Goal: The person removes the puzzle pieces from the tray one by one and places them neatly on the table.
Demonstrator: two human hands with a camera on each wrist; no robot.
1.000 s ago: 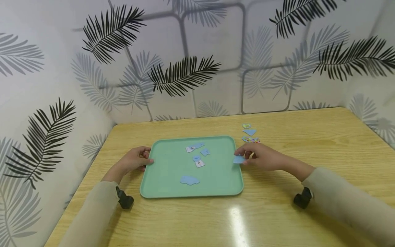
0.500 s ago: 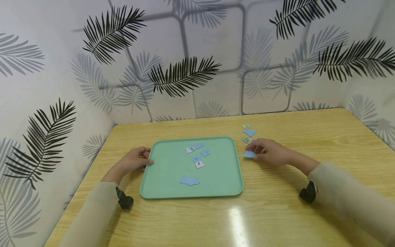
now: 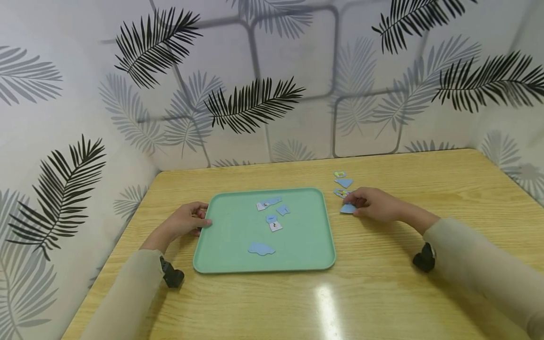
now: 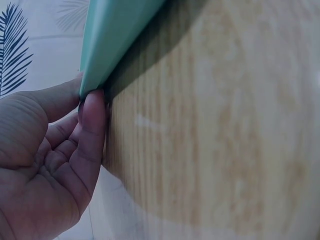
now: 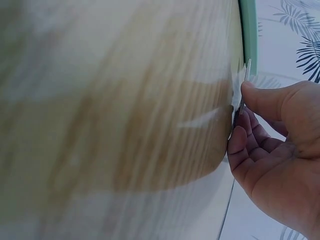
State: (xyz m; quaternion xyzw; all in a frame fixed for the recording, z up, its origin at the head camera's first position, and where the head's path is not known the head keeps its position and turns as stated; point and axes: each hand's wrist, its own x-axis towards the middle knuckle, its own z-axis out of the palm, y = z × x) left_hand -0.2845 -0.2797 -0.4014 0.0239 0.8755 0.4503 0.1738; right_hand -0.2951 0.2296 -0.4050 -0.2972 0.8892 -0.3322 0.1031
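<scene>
A mint-green tray [image 3: 229, 236] lies on the wooden table, and my left hand [image 3: 187, 221] grips its left rim. The left wrist view shows the thumb and fingers pinching the tray's edge [image 4: 112, 42]. Just right of the tray, my right hand [image 3: 376, 204] pinches a flat blue puzzle piece [image 3: 347, 208] at the table surface. Edge-on, that thin piece [image 5: 247, 75] shows between thumb and fingers in the right wrist view. On the tray lie a wavy blue piece [image 3: 261, 248], a small blue piece [image 3: 283, 209] and some blue-and-white pieces [image 3: 268, 203].
Beyond my right hand, a column of loose pieces lies on the table: a multicoloured one [image 3: 340, 192] partly behind the fingers, a blue triangular one [image 3: 344, 182] and a green-and-blue one [image 3: 339, 174]. A leaf-patterned wall [image 3: 297, 123] borders the table's back edge.
My right hand has carried the blue piece from over the tray's right rim rightward and back, down to the table beside the other loose pieces. The left hand and tray have stayed put.
</scene>
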